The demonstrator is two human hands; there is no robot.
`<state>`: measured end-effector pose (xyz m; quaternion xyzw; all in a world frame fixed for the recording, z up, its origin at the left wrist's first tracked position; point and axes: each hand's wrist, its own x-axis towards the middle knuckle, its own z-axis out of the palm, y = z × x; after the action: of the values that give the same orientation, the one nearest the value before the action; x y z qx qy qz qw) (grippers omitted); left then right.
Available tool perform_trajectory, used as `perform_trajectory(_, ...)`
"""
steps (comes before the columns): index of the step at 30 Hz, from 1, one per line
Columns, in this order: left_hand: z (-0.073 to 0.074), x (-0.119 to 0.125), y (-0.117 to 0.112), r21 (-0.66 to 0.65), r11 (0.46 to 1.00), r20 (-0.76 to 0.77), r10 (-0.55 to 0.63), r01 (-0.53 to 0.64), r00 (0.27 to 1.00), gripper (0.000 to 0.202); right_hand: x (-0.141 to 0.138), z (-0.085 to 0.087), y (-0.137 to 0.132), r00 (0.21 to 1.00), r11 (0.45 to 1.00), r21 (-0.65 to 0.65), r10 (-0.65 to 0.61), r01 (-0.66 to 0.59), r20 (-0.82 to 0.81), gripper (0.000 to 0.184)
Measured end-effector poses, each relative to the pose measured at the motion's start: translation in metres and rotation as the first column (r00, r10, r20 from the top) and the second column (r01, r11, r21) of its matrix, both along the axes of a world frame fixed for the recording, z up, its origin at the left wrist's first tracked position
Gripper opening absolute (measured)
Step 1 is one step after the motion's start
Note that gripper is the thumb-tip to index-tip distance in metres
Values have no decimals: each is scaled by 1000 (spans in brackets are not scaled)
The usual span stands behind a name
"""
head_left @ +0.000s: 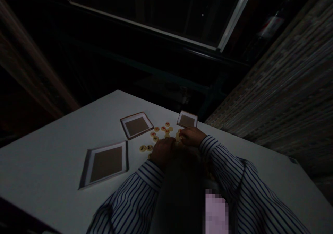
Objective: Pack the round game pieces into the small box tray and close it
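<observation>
Several round pale game pieces (156,137) with red or black marks lie scattered on a white table (52,150). My left hand (162,150) rests knuckles-up at the near side of the pieces, fingers curled over some of them. My right hand (191,136) sits just to the right, fingers bent down onto pieces beside a small square tray (187,120). Whether either hand holds anything is hidden in the dim light. Both arms wear striped sleeves.
Three shallow square trays with brown insides lie on the table: a large tray (106,164) at the near left, a middle tray (136,125), and the small one far right. A dark window frame (145,26) is beyond, a brick wall (286,98) at right.
</observation>
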<state>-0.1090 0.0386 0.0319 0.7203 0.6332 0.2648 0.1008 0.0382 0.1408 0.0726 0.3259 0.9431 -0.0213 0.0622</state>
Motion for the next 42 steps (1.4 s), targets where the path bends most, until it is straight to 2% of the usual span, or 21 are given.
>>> perform_trajectory(3,1,0,0,10,1000,14,-12,11,1000,25,5,0,-1,989,997,-77,-23,12,-146,28)
perform_trajectory(6,-1,0,1,26,1000,31,-6,5,999,25,9,-1,-3,940,968,-248,-108,26,-324,28)
perform_trajectory(9,-3,1,2,41,999,55,-12,10,998,26,12,-2,-5,870,908,-418,-220,18,-441,29)
perform_trajectory(12,-3,3,2,61,998,70,-4,-1,998,28,13,-1,-9,804,848,-529,-318,5,-502,30)
perform_trajectory(17,1,4,-1,90,996,69,-12,6,998,25,13,5,-17,721,714,-698,-456,-54,-522,32)
perform_trajectory(19,3,4,-1,99,995,81,-18,10,997,23,13,6,-19,702,680,-729,-482,-78,-524,31)
perform_trajectory(25,3,4,-2,99,995,162,11,-27,987,22,14,8,-23,669,676,-730,-498,-98,-551,30)
perform_trajectory(30,8,5,-3,84,996,272,-20,-3,962,20,17,8,-23,673,687,-722,-496,-83,-549,34)
perform_trajectory(32,9,5,-3,80,997,378,-40,11,925,20,18,10,-23,670,693,-716,-496,-78,-553,34)
perform_trajectory(34,8,6,-3,67,997,515,-67,38,854,19,18,12,-24,668,693,-716,-497,-78,-554,33)
perform_trajectory(36,6,8,-1,61,995,665,-100,80,740,19,18,15,-24,667,696,-714,-495,-80,-557,33)
perform_trajectory(38,3,10,1,51,992,796,-108,112,595,22,19,16,-24,673,701,-709,-488,-78,-557,33)
perform_trajectory(40,0,12,2,24,992,885,-79,123,460,25,21,18,-25,685,718,-693,-472,-67,-555,35)
perform_trajectory(42,1,13,3,-21,994,932,-20,110,361,27,21,21,-26,699,744,-666,-447,-55,-558,35)
